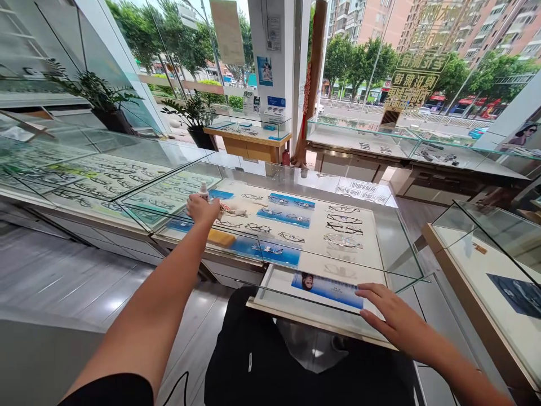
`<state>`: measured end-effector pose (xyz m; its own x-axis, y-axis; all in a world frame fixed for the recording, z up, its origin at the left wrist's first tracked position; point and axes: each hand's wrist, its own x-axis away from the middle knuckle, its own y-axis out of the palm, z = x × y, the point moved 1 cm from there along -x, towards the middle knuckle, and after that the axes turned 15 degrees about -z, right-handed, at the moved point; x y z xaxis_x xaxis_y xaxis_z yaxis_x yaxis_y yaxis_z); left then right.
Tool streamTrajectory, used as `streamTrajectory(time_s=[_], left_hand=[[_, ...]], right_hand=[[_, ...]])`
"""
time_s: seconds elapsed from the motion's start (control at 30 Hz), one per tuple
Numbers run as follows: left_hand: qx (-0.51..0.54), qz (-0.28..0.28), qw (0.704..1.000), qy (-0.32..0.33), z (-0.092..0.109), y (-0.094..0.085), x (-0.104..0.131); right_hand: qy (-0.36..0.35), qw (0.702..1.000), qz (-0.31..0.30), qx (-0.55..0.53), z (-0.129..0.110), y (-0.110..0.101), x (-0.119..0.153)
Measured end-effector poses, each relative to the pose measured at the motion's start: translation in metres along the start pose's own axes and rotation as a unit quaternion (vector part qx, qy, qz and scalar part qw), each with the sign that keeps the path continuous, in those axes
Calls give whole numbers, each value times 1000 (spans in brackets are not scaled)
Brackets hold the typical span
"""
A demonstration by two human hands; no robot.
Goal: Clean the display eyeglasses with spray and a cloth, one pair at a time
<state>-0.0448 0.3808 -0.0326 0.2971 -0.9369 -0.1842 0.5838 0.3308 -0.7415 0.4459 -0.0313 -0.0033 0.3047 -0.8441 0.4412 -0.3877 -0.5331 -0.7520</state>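
My left hand reaches out over the glass counter, its fingers wrapped round a small white spray bottle. Just right of that hand lies a crumpled pale item whose kind I cannot make out. Nearer to me is a yellow-orange cloth-like piece. At the right, my right hand is open with its fingers spread, over the right end of a pulled-out tray. Its fingertips are at the end of a blue printed card in the tray. Whether they touch the card is unclear.
Several pairs of eyeglasses and blue display mats lie under the counter glass. More glasses fill the left case. Another glass case stands close on the right. Potted plants and a pillar stand beyond.
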Motion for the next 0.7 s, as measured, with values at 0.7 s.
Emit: streamTrajectory(time_s=[0.7], left_hand=[[7, -187, 939, 289, 34, 53, 62]], right_hand=[[-155, 979, -6, 129, -78, 33, -260]])
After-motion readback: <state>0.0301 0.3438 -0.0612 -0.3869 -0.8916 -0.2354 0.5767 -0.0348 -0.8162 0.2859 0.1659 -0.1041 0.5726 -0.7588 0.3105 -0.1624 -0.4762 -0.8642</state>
